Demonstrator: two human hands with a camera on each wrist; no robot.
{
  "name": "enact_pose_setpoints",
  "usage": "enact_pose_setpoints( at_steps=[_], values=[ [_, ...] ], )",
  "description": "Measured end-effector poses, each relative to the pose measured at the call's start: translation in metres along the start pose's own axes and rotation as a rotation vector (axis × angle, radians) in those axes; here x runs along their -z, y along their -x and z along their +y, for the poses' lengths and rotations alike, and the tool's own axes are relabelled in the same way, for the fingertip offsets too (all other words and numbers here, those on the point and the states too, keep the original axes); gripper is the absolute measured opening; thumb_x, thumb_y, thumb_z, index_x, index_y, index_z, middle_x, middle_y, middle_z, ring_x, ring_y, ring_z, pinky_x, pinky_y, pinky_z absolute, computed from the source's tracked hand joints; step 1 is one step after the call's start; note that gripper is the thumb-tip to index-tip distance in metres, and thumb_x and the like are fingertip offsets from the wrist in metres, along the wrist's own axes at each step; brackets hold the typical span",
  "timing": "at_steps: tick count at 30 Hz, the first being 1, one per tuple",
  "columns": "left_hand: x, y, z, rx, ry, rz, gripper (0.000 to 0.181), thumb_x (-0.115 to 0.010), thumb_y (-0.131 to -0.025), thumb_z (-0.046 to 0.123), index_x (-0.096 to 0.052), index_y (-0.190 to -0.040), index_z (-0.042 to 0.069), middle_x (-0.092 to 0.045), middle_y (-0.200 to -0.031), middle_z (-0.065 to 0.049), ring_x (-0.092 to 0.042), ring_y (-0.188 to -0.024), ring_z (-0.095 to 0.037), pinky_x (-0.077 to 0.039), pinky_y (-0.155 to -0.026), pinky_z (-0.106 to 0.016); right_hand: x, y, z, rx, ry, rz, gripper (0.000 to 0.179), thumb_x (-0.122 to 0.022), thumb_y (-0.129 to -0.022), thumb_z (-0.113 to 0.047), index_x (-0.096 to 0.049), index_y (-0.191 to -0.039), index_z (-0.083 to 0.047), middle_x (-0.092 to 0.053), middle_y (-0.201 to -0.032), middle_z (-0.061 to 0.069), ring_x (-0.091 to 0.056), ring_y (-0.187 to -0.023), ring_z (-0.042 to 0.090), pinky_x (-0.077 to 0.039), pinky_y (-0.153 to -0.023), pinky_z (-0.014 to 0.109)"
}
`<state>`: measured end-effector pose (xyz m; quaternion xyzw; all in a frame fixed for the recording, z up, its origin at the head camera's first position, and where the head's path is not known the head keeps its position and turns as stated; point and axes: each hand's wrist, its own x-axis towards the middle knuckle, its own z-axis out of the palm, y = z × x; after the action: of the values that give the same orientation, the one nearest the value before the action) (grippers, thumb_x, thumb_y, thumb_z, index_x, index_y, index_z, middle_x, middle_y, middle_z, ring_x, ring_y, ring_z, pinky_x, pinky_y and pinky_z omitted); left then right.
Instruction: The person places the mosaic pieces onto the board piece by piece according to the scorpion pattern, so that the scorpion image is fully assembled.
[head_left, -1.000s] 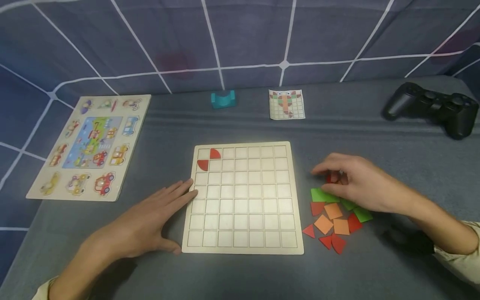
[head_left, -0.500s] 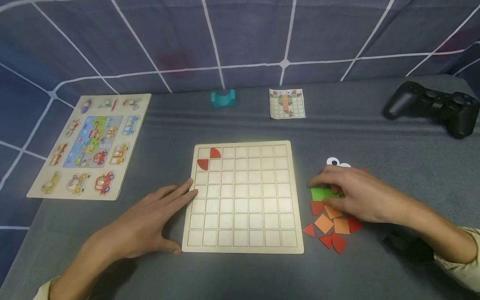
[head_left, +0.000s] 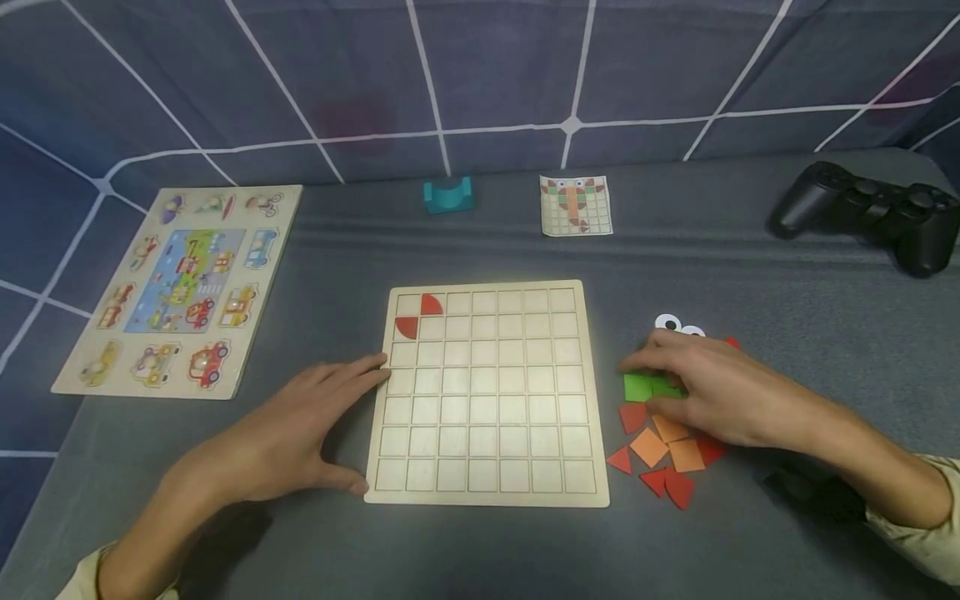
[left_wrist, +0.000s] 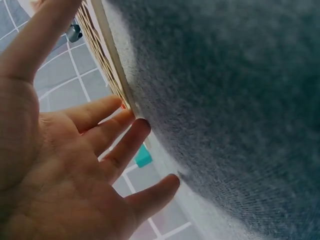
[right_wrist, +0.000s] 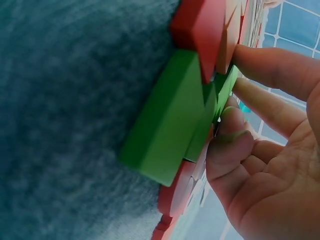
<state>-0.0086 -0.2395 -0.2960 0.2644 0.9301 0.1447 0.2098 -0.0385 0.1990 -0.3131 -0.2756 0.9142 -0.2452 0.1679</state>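
My left hand (head_left: 288,442) lies with spread fingers beside the square wooden grid board (head_left: 483,396), its fingertips and thumb touching the board's left edge. Two red quarter-circle pieces (head_left: 407,327) sit in cells at the board's top left. Over the loose pieces on the right, my right hand (head_left: 708,387) has its thumb and index finger on either side of a green square (head_left: 665,387), pinching it low among the pieces. Another green square (head_left: 637,387) lies just left of it. In the right wrist view, the other fingers curl close to the green pieces (right_wrist: 162,120).
Orange squares (head_left: 648,447) and red pieces (head_left: 678,487) lie near the hand; white eye pieces (head_left: 667,322) lie beyond it. Farther back are a pattern card (head_left: 576,208), a teal holder (head_left: 448,197), a black game controller (head_left: 862,217) and a picture puzzle board (head_left: 180,292).
My right hand has come nearer and down over the green squares, uncovering the white eye pieces. The green squares have shifted slightly. My left hand's fingers have moved a little along the board's edge.
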Motion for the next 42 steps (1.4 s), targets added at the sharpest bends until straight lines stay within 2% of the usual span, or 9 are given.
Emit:
enact_pose_setpoints(
  at_steps=[7, 12, 17, 23, 27, 31, 34, 38, 42],
  values=[
    [-0.001, -0.001, 0.000, -0.002, 0.016, 0.013, 0.109, -0.084, -0.062, 0.064, -0.039, -0.150, 0.017, -0.026, -0.160, 0.000, -0.033, -0.138, -0.025, -0.044, -0.099, -0.055, -0.003, 0.000, 0.001, 0.021, 0.024, 0.038, 0.033, -0.080, -0.083, -0.018, -0.071, -0.114, -0.025, -0.053, -0.093, -0.015, -0.048, -0.075, 0.005, -0.044, -0.065, 0.026],
    [-0.001, -0.001, 0.000, -0.013, 0.029, 0.024, 0.103, -0.083, -0.062, 0.064, -0.044, -0.145, 0.018, -0.023, -0.160, 0.001, -0.032, -0.139, -0.026, -0.043, -0.099, -0.055, -0.003, 0.000, 0.001, 0.032, 0.037, 0.069, 0.033, -0.081, -0.082, -0.019, -0.071, -0.112, -0.027, -0.055, -0.094, -0.017, -0.048, -0.075, 0.003, -0.045, -0.066, 0.027],
    [-0.001, -0.001, 0.000, -0.024, 0.031, 0.024, 0.097, -0.086, -0.062, 0.060, -0.049, -0.141, 0.016, -0.028, -0.159, 0.000, -0.033, -0.138, -0.024, -0.042, -0.101, -0.053, -0.002, -0.002, -0.001, 0.052, 0.033, 0.105, 0.033, -0.081, -0.081, -0.017, -0.071, -0.111, -0.026, -0.056, -0.091, -0.018, -0.049, -0.074, 0.002, -0.045, -0.064, 0.026],
    [-0.001, -0.002, 0.000, -0.008, 0.024, 0.011, 0.097, -0.083, -0.062, 0.063, -0.050, -0.139, 0.016, -0.028, -0.159, 0.000, -0.032, -0.138, -0.025, -0.043, -0.100, -0.053, 0.000, -0.014, -0.012, 0.109, 0.013, 0.164, 0.030, -0.079, -0.081, -0.012, -0.072, -0.108, -0.023, -0.055, -0.084, -0.015, -0.047, -0.069, 0.003, -0.040, -0.060, 0.025],
    [-0.002, -0.003, 0.000, 0.001, 0.013, 0.008, 0.097, -0.082, -0.062, 0.065, -0.051, -0.138, 0.014, -0.028, -0.159, 0.000, -0.032, -0.138, -0.026, -0.043, -0.100, -0.054, 0.004, -0.032, -0.026, 0.161, 0.003, 0.161, 0.027, -0.078, -0.084, -0.013, -0.072, -0.109, -0.020, -0.057, -0.087, -0.012, -0.046, -0.067, 0.004, -0.040, -0.059, 0.026],
    [-0.001, -0.004, 0.001, -0.001, 0.000, 0.008, 0.099, -0.084, -0.060, 0.064, -0.052, -0.138, 0.012, -0.030, -0.159, -0.002, -0.034, -0.139, -0.029, -0.033, -0.107, -0.057, 0.006, -0.057, -0.040, 0.203, -0.010, 0.131, 0.028, -0.075, -0.084, -0.010, -0.071, -0.112, -0.014, -0.061, -0.093, -0.008, -0.053, -0.071, 0.006, -0.046, -0.065, 0.029],
    [0.000, -0.005, 0.003, 0.008, -0.015, 0.006, 0.101, -0.086, -0.059, 0.061, -0.051, -0.140, 0.012, -0.031, -0.159, -0.003, -0.035, -0.139, -0.031, -0.028, -0.107, -0.062, 0.007, -0.079, -0.049, 0.219, -0.040, 0.119, 0.029, -0.071, -0.084, -0.007, -0.071, -0.113, -0.010, -0.064, -0.095, -0.004, -0.058, -0.079, 0.011, -0.049, -0.071, 0.033],
    [0.002, -0.004, 0.006, 0.037, -0.039, -0.004, 0.102, -0.087, -0.059, 0.060, -0.050, -0.143, 0.016, -0.032, -0.158, -0.002, -0.037, -0.139, -0.030, -0.030, -0.101, -0.064, 0.008, -0.109, -0.061, 0.233, -0.074, 0.102, 0.030, -0.071, -0.085, -0.009, -0.070, -0.115, -0.007, -0.066, -0.097, 0.001, -0.061, -0.085, 0.017, -0.050, -0.076, 0.036],
    [0.003, -0.004, 0.007, 0.042, -0.062, 0.000, 0.101, -0.088, -0.058, 0.059, -0.050, -0.142, 0.018, -0.034, -0.157, -0.001, -0.039, -0.138, -0.028, -0.033, -0.099, -0.064, 0.002, -0.135, -0.075, 0.256, -0.036, 0.072, 0.030, -0.070, -0.088, -0.014, -0.069, -0.118, -0.006, -0.066, -0.102, 0.004, -0.063, -0.094, 0.019, -0.050, -0.085, 0.037]
  ],
)
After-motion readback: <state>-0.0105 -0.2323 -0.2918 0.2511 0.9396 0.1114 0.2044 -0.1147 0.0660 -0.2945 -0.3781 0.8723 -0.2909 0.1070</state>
